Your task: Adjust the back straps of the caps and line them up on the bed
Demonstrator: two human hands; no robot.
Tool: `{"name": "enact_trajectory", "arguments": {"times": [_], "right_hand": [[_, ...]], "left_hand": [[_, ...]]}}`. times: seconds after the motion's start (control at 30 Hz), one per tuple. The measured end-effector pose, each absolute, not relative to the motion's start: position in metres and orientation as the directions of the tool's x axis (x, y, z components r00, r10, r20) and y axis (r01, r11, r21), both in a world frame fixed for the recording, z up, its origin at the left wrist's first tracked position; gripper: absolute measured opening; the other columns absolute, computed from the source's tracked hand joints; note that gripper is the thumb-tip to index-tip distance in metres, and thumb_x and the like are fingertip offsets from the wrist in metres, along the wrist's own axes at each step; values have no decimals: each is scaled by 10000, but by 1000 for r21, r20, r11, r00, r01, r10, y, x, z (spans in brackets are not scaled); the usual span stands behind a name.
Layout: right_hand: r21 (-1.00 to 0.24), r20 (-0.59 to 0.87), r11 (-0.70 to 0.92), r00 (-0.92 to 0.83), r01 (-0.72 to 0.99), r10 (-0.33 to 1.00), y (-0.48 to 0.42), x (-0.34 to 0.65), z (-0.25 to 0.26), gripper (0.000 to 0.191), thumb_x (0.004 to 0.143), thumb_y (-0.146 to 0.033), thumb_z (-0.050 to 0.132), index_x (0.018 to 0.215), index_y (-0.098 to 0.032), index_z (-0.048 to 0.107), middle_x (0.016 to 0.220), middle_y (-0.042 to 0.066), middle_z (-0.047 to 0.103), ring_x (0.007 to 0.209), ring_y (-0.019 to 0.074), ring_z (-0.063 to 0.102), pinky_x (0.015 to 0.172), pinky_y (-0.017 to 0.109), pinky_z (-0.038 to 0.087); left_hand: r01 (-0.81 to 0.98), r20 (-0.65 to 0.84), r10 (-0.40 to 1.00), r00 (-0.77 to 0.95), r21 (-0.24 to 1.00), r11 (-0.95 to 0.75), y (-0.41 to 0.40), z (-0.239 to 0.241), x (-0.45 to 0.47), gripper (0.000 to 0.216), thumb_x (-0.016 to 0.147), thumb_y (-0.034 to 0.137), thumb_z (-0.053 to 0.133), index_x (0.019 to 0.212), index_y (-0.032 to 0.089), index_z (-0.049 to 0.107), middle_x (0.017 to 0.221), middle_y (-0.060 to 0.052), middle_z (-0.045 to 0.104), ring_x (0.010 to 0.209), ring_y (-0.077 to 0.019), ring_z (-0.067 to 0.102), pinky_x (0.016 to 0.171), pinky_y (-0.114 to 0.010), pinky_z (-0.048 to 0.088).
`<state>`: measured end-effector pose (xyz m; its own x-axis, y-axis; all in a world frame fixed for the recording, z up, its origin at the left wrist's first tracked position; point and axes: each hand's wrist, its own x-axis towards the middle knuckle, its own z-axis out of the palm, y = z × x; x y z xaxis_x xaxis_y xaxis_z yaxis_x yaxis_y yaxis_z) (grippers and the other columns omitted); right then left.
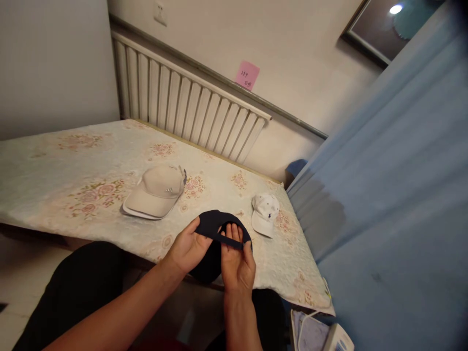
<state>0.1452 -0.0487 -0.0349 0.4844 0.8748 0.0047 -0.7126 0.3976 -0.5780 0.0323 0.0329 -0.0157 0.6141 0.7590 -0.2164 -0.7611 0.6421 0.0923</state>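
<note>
A dark navy cap (214,225) is held at the near edge of the table, its back strap facing me. My left hand (188,249) pinches the left end of the strap, fingers closed on it. My right hand (237,263) grips the strap from below on the right, its fingers curled over the band. A beige cap (157,190) lies on the table beyond my left hand. A small white cap (265,213) lies to the right of the navy one.
The table carries a pale floral cloth (73,170). Behind it stands a white radiator (190,105) with a pink note (247,75) on the wall above. A blue curtain (395,195) hangs at the right. Some objects (321,334) lie on the floor at lower right.
</note>
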Motion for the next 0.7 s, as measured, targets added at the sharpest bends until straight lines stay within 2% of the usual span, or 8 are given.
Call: {"name": "enact_trajectory", "arguments": {"times": [0.1, 0.2, 0.33, 0.47, 0.6, 0.7], "right_hand": [[-603, 57, 418, 486, -680, 872, -48, 135, -33, 415, 815, -416, 612, 1153, -175, 604, 1276, 120, 600, 1242, 231, 516, 1116, 510, 292], [-674, 61, 404, 499, -618, 865, -45, 124, -33, 435, 780, -337, 661, 1168, -153, 589, 1209, 124, 638, 1183, 229, 563, 1104, 492, 307], [-761, -13, 370, 583, -532, 812, -42, 116, -33, 370, 751, -286, 674, 1078, -121, 620, 1070, 105, 696, 1038, 213, 639, 1052, 448, 384], [-838, -69, 311, 653, -449, 754, -41, 114, -29, 276, 757, -308, 643, 946, -107, 653, 947, 93, 720, 934, 212, 664, 956, 402, 471], [-831, -23, 364, 679, -422, 734, -41, 115, -27, 267, 772, -286, 619, 979, -119, 651, 956, 80, 715, 946, 203, 658, 924, 371, 494], [-779, 16, 431, 673, -455, 740, -42, 117, -29, 283, 797, -274, 600, 1043, -139, 630, 1025, 78, 702, 993, 196, 645, 968, 403, 467]], "left_hand": [[-744, -223, 750, 622, 127, 655, 24, -13, 39, 416, 966, 219, 343, 1338, 71, 454, 1043, -125, 715, 999, -204, 668, 969, -364, 490], [-724, -230, 742, 630, 170, 668, 14, -10, 45, 391, 963, 208, 349, 1295, 68, 498, 1060, -124, 710, 1039, -201, 650, 1010, -357, 454], [-682, -178, 720, 671, 234, 693, 4, -9, 50, 388, 953, 235, 389, 1282, 78, 520, 1103, -131, 695, 1090, -219, 622, 1044, -375, 417], [-622, -196, 658, 727, 218, 752, 1, -7, 52, 405, 956, 243, 375, 1300, 70, 503, 1125, -138, 685, 1097, -228, 617, 1054, -388, 403], [-711, -214, 730, 650, 168, 683, 8, -5, 49, 420, 961, 232, 368, 1331, 59, 462, 1100, -138, 696, 1089, -216, 623, 1046, -379, 420], [-755, -217, 763, 609, 138, 641, 18, -6, 44, 431, 969, 230, 334, 1341, 43, 449, 1073, -148, 703, 1082, -219, 629, 1029, -385, 442]]}}
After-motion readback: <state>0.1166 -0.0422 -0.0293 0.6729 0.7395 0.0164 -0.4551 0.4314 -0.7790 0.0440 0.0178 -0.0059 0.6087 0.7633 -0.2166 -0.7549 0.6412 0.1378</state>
